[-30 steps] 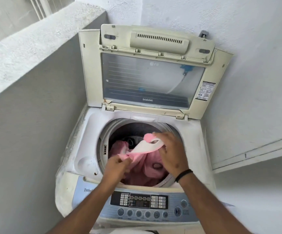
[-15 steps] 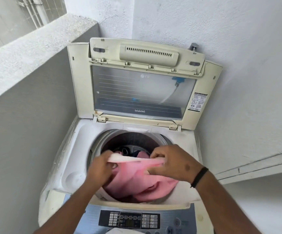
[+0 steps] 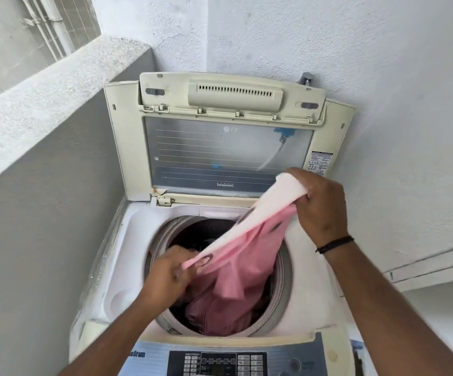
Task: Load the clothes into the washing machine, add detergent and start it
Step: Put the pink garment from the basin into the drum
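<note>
A top-loading washing machine (image 3: 136,248) stands with its lid (image 3: 122,147) raised against the back wall. A pink garment (image 3: 249,270) with a white band hangs over the open drum (image 3: 285,270), its lower part down inside. My right hand (image 3: 320,204) grips the white band, lifted above the drum's back right rim. My left hand (image 3: 171,275) pinches the band's other end low at the drum's left side. The band is stretched slantwise between both hands. More pink cloth lies at the drum's bottom.
The control panel (image 3: 220,362) with buttons and a display runs along the machine's front edge. A grey concrete parapet (image 3: 43,109) closes the left side. White walls stand behind and to the right. A tap fitting (image 3: 306,77) shows above the lid.
My right hand has risen up and to the right with the white band. The garment, earlier bunched over the drum, is now pulled taut and partly lifted.
</note>
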A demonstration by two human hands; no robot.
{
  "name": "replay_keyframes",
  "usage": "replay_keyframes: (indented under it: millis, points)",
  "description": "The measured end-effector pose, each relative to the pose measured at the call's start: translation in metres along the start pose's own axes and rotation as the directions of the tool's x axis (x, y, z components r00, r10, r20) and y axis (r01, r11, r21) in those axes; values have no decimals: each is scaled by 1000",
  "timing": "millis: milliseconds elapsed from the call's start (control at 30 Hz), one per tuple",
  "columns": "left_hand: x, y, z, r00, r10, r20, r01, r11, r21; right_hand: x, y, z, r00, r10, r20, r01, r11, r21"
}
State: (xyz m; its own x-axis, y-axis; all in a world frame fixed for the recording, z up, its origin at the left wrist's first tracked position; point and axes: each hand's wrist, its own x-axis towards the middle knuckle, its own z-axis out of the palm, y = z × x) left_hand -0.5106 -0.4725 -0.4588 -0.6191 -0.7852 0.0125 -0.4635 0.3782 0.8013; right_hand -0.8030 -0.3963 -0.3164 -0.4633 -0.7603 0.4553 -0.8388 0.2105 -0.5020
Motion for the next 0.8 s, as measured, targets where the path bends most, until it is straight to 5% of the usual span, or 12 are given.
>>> replay_keyframes:
  millis: [100, 167, 233, 267, 300, 367, 500, 633, 700, 800]
  points:
    - [-2, -38, 19, 942, -188, 277, 114, 958, 264, -6, -16, 5, 974, 46, -220, 11, 968, 251]
    - [-7, -55, 28, 875, -343, 342, 199, 898, 392, -20, -16, 15, 955, 133, -267, -36, 940, 339]
    - [-9, -61, 30, 870, -384, 309, 228, 869, 439, -40, 5, 32, 986, 146, -83, -122, 963, 242]
    - [-8, -61, 31, 882, -372, 289, 233, 878, 419, -50, 22, 42, 977, 161, 139, -180, 975, 130]
    - [-6, -61, 32, 893, -354, 277, 234, 892, 386, -62, 39, 53, 892, 205, 403, -215, 976, -22]
    - [0, -61, 31, 902, -355, 244, 263, 903, 341, -85, 57, 72, 585, 288, 758, -165, 958, -237]
    - [5, -66, 30, 845, -391, 366, 257, 895, 365, -123, 49, 99, 232, 226, 946, -26, 974, -226]
    - [-3, -67, 52, 774, -370, 513, 44, 840, 540, -125, 37, 120, -64, 72, 995, -64, 995, -76]
    - [-4, -70, 63, 712, -365, 600, 28, 868, 496, -110, 34, 133, -21, 29, 999, -168, 985, -32]
    - [9, -79, 72, 574, -403, 713, 190, 912, 363, -91, 43, 159, 239, 117, 964, -327, 944, -33]
